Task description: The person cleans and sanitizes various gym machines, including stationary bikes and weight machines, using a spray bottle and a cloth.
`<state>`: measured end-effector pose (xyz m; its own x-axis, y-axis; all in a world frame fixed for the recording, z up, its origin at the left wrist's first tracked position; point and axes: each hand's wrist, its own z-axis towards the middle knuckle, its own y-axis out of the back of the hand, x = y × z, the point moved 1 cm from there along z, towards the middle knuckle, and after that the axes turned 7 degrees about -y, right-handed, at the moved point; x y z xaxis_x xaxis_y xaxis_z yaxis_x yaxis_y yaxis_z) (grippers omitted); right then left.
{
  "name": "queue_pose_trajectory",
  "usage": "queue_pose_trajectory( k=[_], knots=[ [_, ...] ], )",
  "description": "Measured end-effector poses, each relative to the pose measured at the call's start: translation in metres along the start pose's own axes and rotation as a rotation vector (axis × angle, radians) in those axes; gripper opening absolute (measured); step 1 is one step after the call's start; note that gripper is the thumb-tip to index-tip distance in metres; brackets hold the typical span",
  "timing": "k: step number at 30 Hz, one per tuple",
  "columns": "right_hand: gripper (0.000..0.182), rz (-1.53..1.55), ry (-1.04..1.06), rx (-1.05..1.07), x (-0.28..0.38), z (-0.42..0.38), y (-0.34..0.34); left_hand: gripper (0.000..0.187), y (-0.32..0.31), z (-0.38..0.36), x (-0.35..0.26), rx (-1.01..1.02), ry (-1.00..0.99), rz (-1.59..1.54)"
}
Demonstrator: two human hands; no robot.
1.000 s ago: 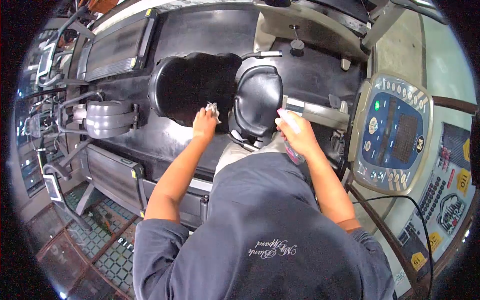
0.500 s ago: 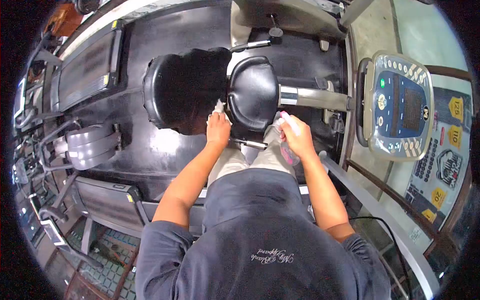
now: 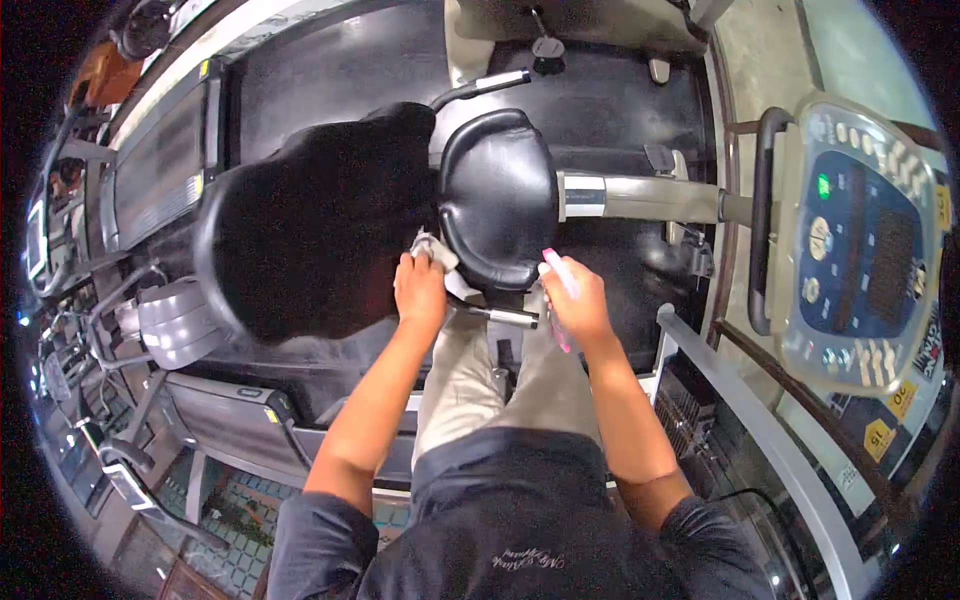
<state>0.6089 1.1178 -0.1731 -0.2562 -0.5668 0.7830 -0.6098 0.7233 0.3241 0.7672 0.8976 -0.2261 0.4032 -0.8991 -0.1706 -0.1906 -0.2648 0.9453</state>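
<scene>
My left hand (image 3: 421, 292) is closed around a crumpled pale cloth (image 3: 434, 252), close to the near edge of the black padded backrest (image 3: 300, 220). In my right hand (image 3: 582, 305) is a spray bottle with a pink and white head (image 3: 562, 272); my fingers hide part of its body. That hand is just beside the front corner of the black seat (image 3: 498, 195). Both cushions belong to a recumbent exercise bike, with one side handlebar (image 3: 512, 318) near my legs and another handlebar (image 3: 500, 82) on the far side.
The bike's console (image 3: 865, 250) stands to the right, joined by a beige frame beam (image 3: 650, 197). A slanted grey rail (image 3: 765, 430) lies at the lower right. Treadmills (image 3: 160, 165) and other gym machines line the left side. A pedal (image 3: 548, 50) is at the top.
My view has shifted, so the backrest and console look larger and more of my legs shows. Both hands appear slightly lower, still gripping the cloth and the spray bottle.
</scene>
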Motion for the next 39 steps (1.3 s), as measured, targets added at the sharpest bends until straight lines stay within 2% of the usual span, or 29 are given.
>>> queue_pose_trajectory(
  k=[2,5,6,7,11,12,13,19,27,31,34,36,39],
  knots=[
    [0.030,-0.086,0.134,-0.041,-0.022,0.026,-0.010,0.022,-0.006,-0.009,-0.012,0.114,-0.040,0.061],
    [0.031,-0.062,0.101,0.007,-0.039,0.056,-0.024,0.018,-0.015,-0.013,-0.018,0.065,-0.095,0.030],
    [0.032,-0.073,0.087,0.025,-0.046,0.060,-0.029,0.021,-0.013,-0.009,-0.016,0.120,-0.057,-0.026],
    [0.034,-0.095,0.129,0.025,-0.049,0.067,-0.033,0.023,-0.012,-0.003,-0.016,0.058,-0.058,-0.064],
    [0.038,-0.092,0.026,0.079,-0.065,0.087,-0.047,0.034,-0.023,0.020,-0.009,-0.101,-0.050,-0.170],
    [0.037,-0.322,0.268,0.010,-0.087,0.097,-0.053,0.034,-0.029,0.024,-0.008,-0.113,-0.037,-0.187],
    [0.035,-0.323,0.315,0.011,-0.087,0.096,-0.055,0.035,-0.031,0.029,-0.010,-0.100,0.003,-0.218],
    [0.033,-0.214,0.318,0.060,-0.087,0.108,-0.066,0.027,-0.062,0.040,-0.018,-0.115,0.151,-0.391],
    [0.026,0.011,-0.179,0.112,-0.063,0.109,-0.073,0.023,-0.074,0.040,-0.025,-0.227,0.340,-0.659],
    [0.031,0.028,-0.116,0.079,-0.078,0.105,-0.069,0.027,-0.078,0.079,-0.020,-0.434,0.311,-0.629],
    [0.032,0.031,-0.096,0.067,-0.083,0.104,-0.064,0.027,-0.088,0.135,-0.020,-0.602,0.180,-0.598],
    [0.032,0.049,-0.077,0.057,-0.084,0.101,-0.061,0.028,-0.115,0.164,-0.021,-0.549,0.042,-0.624],
    [0.034,0.119,-0.178,0.045,-0.088,0.100,-0.058,0.037,-0.140,0.157,-0.038,-0.509,-0.074,-0.568]
  ],
)
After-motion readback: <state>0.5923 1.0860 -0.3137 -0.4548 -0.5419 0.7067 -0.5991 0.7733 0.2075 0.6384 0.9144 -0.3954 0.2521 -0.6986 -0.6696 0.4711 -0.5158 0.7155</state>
